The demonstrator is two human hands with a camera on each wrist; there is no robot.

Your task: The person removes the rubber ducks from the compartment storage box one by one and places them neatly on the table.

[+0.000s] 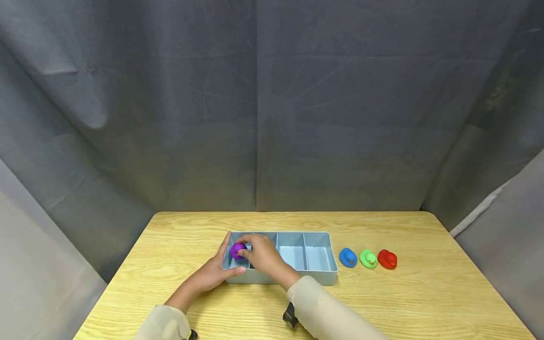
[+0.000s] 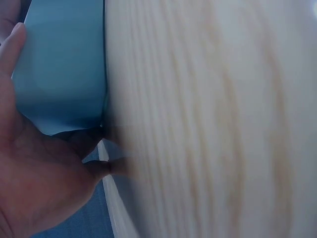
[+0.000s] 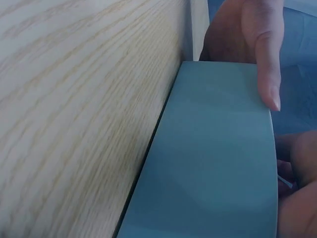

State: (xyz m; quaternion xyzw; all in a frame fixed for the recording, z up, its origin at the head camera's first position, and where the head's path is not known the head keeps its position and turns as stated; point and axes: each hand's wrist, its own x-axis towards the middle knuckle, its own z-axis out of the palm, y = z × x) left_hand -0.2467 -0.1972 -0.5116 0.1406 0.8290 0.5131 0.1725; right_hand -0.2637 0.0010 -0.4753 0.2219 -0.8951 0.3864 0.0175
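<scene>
A grey-blue divided tray (image 1: pixel 293 277) with several compartments in a row lies on the table. My left hand (image 1: pixel 211 274) grips its left end, thumb along the front rim and fingers at the end wall; the right wrist view shows this left hand (image 3: pixel 247 34) at the tray's far end. With thumb and fingertips, my right hand (image 1: pixel 264 255) pinches a purple rubber duck (image 1: pixel 237 249) at the leftmost compartment. Fingers hide part of the duck, and I cannot tell whether it touches the compartment floor. In the left wrist view, the tray's front wall (image 2: pixel 64 64) fills the upper left.
To the right of the tray, a blue duck (image 1: pixel 348 258), a green duck (image 1: pixel 368 259) and a red duck (image 1: pixel 387 259) sit in a row. The wooden table (image 1: pixel 425 302) reaches back to a grey curtain (image 1: pixel 340 118).
</scene>
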